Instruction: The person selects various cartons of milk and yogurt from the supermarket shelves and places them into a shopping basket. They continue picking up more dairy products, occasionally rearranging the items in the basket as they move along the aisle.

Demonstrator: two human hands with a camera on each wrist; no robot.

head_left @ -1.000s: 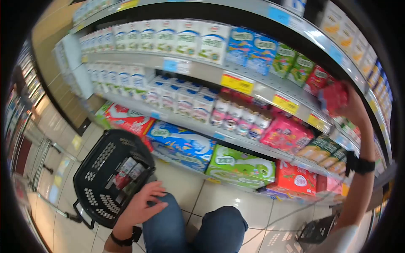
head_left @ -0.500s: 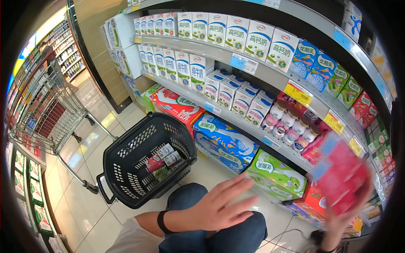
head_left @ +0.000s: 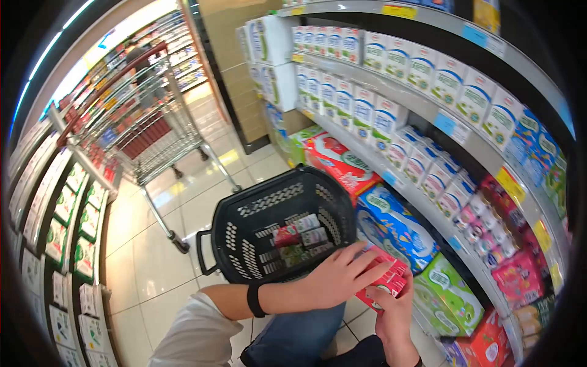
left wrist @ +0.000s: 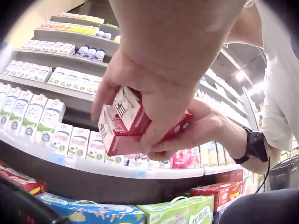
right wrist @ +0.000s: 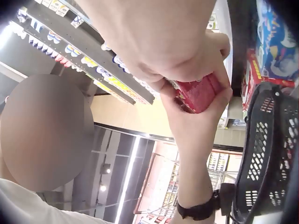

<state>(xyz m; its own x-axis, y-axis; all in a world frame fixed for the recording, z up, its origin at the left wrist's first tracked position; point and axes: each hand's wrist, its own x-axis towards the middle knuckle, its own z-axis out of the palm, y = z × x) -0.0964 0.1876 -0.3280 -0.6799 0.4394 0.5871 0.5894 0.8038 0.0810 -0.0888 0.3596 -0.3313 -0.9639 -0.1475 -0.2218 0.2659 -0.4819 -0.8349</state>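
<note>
Small red cartons (head_left: 391, 276) are between the two hands, just right of the black basket (head_left: 211, 235) in the head view. The left hand (head_left: 336, 278) lies over them, its fingers curled round them in the left wrist view, where white-and-red carton ends (left wrist: 122, 116) show. From the lower right the right hand (head_left: 394, 312) grips the same cartons, thumb on top. In the right wrist view a red carton face (right wrist: 201, 93) shows between the hands. Inside the basket lie a red pack (head_left: 285, 236) and several small white and green cartons (head_left: 315, 236).
Shelves of white milk cartons (head_left: 446, 76) run along the right. Blue (head_left: 394, 226), green (head_left: 449, 293) and red boxes (head_left: 339, 162) stand below them on the floor. A metal shopping cart (head_left: 140, 134) stands beyond the basket at the left. Another shelf (head_left: 55, 244) lines the left side.
The right hand has brought the red cartons from the shelf to in front of the body. The left hand has moved from the knee onto them. The head view has turned left.
</note>
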